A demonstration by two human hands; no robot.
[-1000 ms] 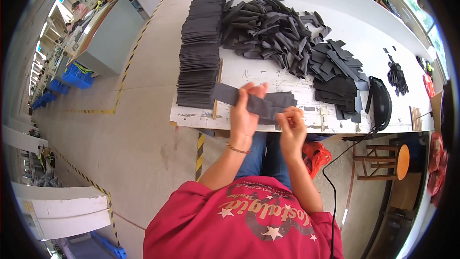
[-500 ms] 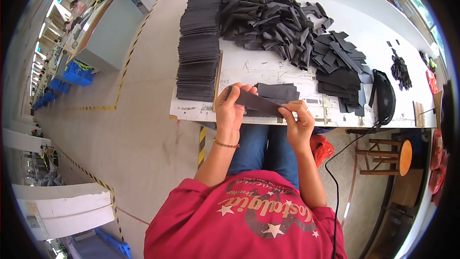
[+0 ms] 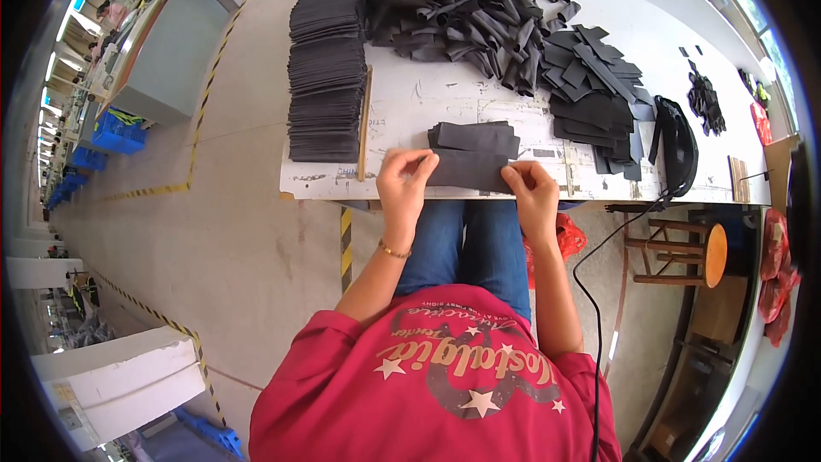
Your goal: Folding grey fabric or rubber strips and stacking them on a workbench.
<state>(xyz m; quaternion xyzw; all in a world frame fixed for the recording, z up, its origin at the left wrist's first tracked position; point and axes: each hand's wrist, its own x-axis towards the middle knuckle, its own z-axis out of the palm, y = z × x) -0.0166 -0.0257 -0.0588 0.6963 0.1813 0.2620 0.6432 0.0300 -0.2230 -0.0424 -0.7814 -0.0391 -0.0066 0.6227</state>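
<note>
Between my hands a flat black fabric piece (image 3: 466, 170) is stretched out level at the near edge of the table. My left hand (image 3: 404, 178) pinches its left end, and my right hand (image 3: 532, 186) pinches its right end between thumb and fingers. Just beyond it lies a small stack of similar black pieces (image 3: 475, 136), partly covered by the held one. To the left stands a long, neat row of black pieces (image 3: 325, 103), with a thin wooden strip (image 3: 365, 124) along its right side.
A heap of curled black pieces (image 3: 462, 13) spreads across the back. Flat black pieces (image 3: 590, 111) lie in a loose pile at right, beside a black pouch-like object (image 3: 678, 147) with a cable (image 3: 586, 293) running down. A wooden stool (image 3: 711, 255) and red plastic bag (image 3: 569, 238) are below.
Both hands have lowered the black piece from a tilted, raised position to lie flat and level over the small stack. The view has shifted slightly.
</note>
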